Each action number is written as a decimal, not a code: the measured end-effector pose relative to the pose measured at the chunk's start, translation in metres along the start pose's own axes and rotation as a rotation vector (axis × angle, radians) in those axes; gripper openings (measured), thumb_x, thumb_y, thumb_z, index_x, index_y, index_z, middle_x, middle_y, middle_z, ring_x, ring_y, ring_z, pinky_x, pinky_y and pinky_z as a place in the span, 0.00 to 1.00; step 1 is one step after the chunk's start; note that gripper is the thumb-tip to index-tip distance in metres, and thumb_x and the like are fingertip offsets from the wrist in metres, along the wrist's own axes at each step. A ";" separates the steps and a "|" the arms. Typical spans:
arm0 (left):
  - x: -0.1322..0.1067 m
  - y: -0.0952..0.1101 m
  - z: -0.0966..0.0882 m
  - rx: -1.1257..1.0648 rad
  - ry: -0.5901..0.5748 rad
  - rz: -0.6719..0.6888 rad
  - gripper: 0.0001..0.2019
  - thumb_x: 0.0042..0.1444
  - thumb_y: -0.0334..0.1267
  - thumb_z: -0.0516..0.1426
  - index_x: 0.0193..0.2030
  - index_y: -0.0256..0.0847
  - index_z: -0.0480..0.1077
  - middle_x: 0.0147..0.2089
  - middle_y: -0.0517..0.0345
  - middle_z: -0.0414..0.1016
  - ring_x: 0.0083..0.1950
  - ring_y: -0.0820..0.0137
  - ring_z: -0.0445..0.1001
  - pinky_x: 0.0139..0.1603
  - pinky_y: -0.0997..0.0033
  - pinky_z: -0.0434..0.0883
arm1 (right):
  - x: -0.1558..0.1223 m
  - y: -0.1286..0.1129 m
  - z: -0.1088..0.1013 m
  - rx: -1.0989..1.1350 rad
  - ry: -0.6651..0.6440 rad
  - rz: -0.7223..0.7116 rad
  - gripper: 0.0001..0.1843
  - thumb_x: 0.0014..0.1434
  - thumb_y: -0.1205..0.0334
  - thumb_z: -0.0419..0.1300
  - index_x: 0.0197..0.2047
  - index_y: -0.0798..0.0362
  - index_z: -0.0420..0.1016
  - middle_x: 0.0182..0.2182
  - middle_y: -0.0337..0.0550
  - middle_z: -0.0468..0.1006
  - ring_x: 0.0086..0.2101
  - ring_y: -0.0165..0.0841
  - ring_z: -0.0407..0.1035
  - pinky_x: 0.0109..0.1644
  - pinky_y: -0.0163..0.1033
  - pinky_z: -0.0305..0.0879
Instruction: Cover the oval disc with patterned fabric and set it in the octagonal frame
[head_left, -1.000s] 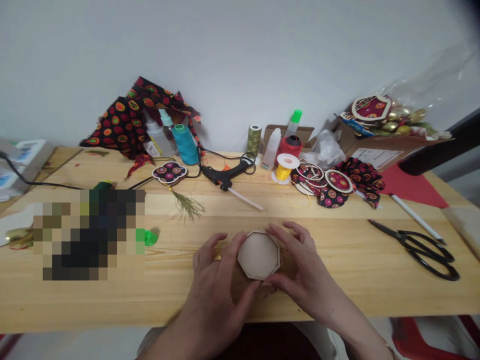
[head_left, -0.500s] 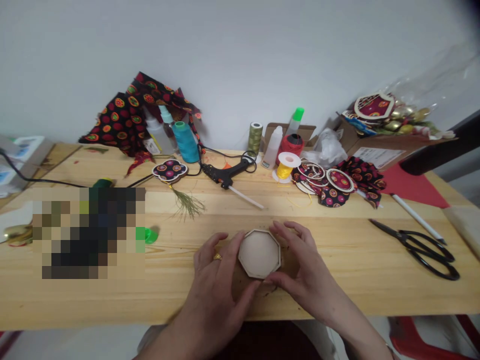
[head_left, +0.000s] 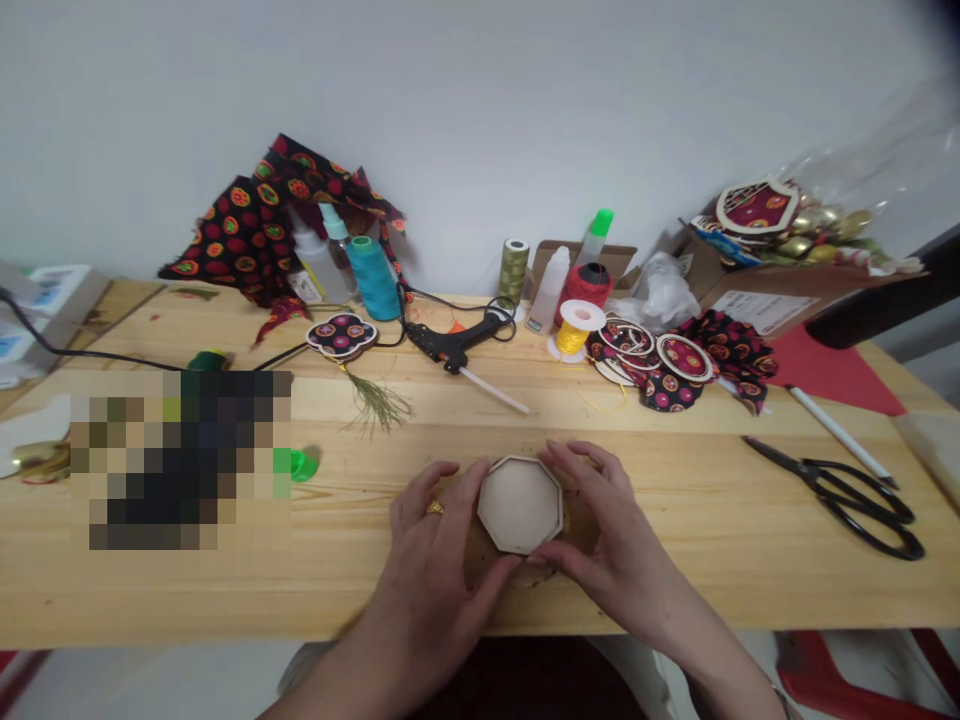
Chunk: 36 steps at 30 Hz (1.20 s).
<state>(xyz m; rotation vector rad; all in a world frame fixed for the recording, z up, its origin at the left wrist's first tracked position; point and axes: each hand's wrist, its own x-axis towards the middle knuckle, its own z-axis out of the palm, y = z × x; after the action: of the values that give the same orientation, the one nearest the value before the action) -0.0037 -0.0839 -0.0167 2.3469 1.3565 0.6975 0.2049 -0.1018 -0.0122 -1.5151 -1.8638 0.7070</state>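
Note:
A pale octagonal piece (head_left: 520, 504) with a thin wooden rim lies on the wooden table (head_left: 675, 560) near its front edge. My left hand (head_left: 435, 555), a gold ring on one finger, curls round the octagon's left side. My right hand (head_left: 600, 530) holds its right side, with fingers at the top corner and thumb at the bottom. Both hands grip the piece between them. Under it shows a brownish patch, which I cannot make out.
Black scissors (head_left: 847, 490) and a white pen (head_left: 836, 432) lie at the right. A black glue gun (head_left: 457, 350), thread spools (head_left: 373, 278), glue bottles, patterned fabric (head_left: 255, 235) and round fabric-covered pieces (head_left: 660, 360) crowd the back. A green cap (head_left: 302, 464) sits left of my hands.
My hands and the octagonal piece have hardly moved. The view has shifted slightly, nothing else.

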 end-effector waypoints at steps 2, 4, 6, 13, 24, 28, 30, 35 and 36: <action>0.000 -0.001 0.000 0.002 -0.001 0.002 0.35 0.56 0.37 0.61 0.66 0.41 0.49 0.55 0.46 0.72 0.63 0.51 0.56 0.59 0.46 0.62 | 0.000 0.000 0.000 -0.003 0.002 -0.009 0.39 0.55 0.61 0.67 0.66 0.44 0.54 0.60 0.50 0.60 0.63 0.45 0.49 0.64 0.59 0.55; -0.001 -0.001 0.000 0.004 0.000 0.002 0.34 0.56 0.38 0.61 0.66 0.41 0.49 0.56 0.45 0.72 0.63 0.51 0.56 0.59 0.47 0.62 | -0.001 -0.001 -0.001 -0.004 -0.001 -0.010 0.41 0.55 0.60 0.67 0.66 0.44 0.53 0.60 0.50 0.59 0.63 0.44 0.48 0.65 0.57 0.54; -0.001 -0.001 -0.001 0.003 -0.007 -0.002 0.34 0.56 0.38 0.61 0.66 0.40 0.49 0.56 0.45 0.71 0.64 0.52 0.55 0.60 0.47 0.62 | -0.001 -0.001 -0.003 0.002 -0.006 0.001 0.42 0.54 0.59 0.67 0.67 0.44 0.52 0.60 0.49 0.58 0.63 0.43 0.48 0.65 0.56 0.54; 0.000 0.001 -0.002 -0.031 -0.023 -0.016 0.34 0.56 0.37 0.61 0.66 0.43 0.49 0.57 0.47 0.71 0.64 0.52 0.56 0.60 0.47 0.62 | -0.002 -0.002 -0.003 0.002 -0.026 0.028 0.42 0.54 0.57 0.68 0.67 0.43 0.53 0.61 0.50 0.57 0.64 0.45 0.48 0.65 0.57 0.54; 0.000 0.003 -0.007 -0.022 -0.042 0.058 0.30 0.60 0.32 0.54 0.67 0.38 0.47 0.58 0.45 0.70 0.65 0.53 0.52 0.62 0.46 0.58 | -0.002 -0.001 -0.001 -0.021 -0.016 0.012 0.40 0.54 0.58 0.67 0.66 0.44 0.55 0.61 0.49 0.59 0.63 0.44 0.48 0.65 0.56 0.54; 0.000 0.003 -0.006 -0.009 -0.041 0.060 0.30 0.59 0.30 0.54 0.67 0.37 0.47 0.58 0.44 0.70 0.64 0.53 0.52 0.62 0.46 0.58 | -0.002 -0.001 -0.001 -0.032 -0.024 0.001 0.40 0.54 0.58 0.67 0.66 0.43 0.54 0.61 0.48 0.61 0.63 0.44 0.48 0.65 0.56 0.53; 0.000 0.003 -0.005 0.001 -0.043 0.054 0.30 0.59 0.29 0.54 0.67 0.37 0.47 0.58 0.45 0.70 0.64 0.54 0.52 0.62 0.47 0.58 | -0.001 -0.001 -0.001 -0.032 -0.024 0.000 0.41 0.54 0.57 0.67 0.67 0.43 0.53 0.61 0.48 0.60 0.63 0.44 0.48 0.65 0.57 0.53; -0.001 0.002 -0.003 0.016 -0.032 0.056 0.30 0.59 0.28 0.54 0.67 0.36 0.47 0.59 0.44 0.69 0.64 0.54 0.52 0.62 0.48 0.57 | -0.001 0.000 0.000 -0.041 -0.020 -0.006 0.41 0.54 0.58 0.67 0.67 0.42 0.53 0.61 0.47 0.61 0.62 0.44 0.48 0.65 0.57 0.53; -0.001 0.002 -0.003 0.017 -0.030 0.058 0.31 0.59 0.28 0.54 0.67 0.36 0.47 0.59 0.44 0.69 0.64 0.55 0.53 0.62 0.48 0.57 | -0.001 0.001 0.000 -0.043 -0.021 -0.006 0.41 0.54 0.58 0.67 0.67 0.42 0.53 0.61 0.47 0.61 0.62 0.44 0.48 0.65 0.57 0.53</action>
<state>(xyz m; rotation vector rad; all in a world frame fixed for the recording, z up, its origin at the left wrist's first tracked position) -0.0042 -0.0853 -0.0132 2.4087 1.2920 0.6674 0.2054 -0.1030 -0.0128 -1.5342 -1.9089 0.6866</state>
